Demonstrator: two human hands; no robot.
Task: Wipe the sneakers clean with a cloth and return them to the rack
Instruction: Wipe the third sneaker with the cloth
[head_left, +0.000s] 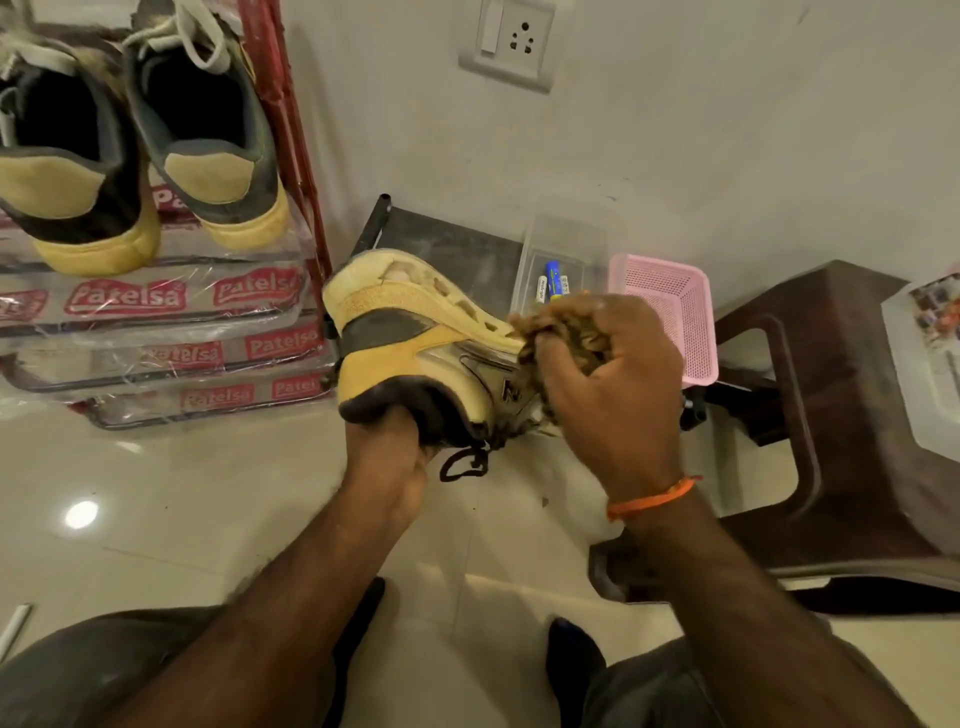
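Note:
A yellow and dark grey sneaker (415, 343) is held in the air on its side, its worn sole facing up and away. My left hand (389, 457) is pushed into the shoe's opening, its fingers hidden inside. My right hand (613, 384) grips a bunched brown cloth (561, 327) and presses it against the sneaker's side near the sole edge. A dark lace hangs below the shoe. Two matching sneakers (202, 130) stand heel-out on the top shelf of the red rack (296, 156) at the upper left.
The rack's lower shelves are wrapped in plastic with red labels. A clear box with batteries (556, 280) and a pink basket (670, 317) sit on a dark low stand by the wall. A brown plastic stool (852, 415) stands at the right. My knees fill the bottom edge.

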